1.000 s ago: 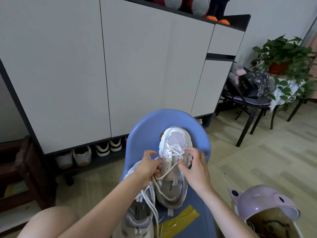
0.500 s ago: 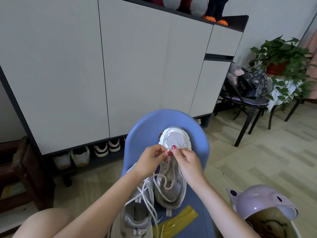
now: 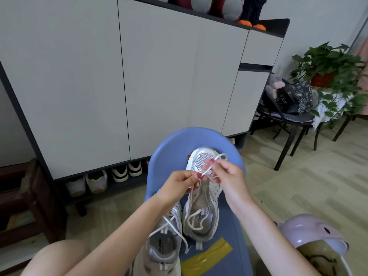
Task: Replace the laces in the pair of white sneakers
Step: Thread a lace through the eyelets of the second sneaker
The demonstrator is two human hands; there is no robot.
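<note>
— Two sneakers sit on the blue chair [image 3: 235, 156]: the right sneaker [image 3: 201, 208] half unlaced, the left sneaker [image 3: 163, 242] laced.
— Who has the lace [image 3: 207, 172]?
— Both hands. The left hand [image 3: 179, 186] pinches it by the toe eyelets; the right hand [image 3: 227, 176] pinches a loop just beyond, fingers curled.
— How will it handle?
— Light, limp, a bit slick, I'd judge. Hold it near the tip, where it's stiffest. The sneaker is soft and light, and may shift under a pull.
</note>
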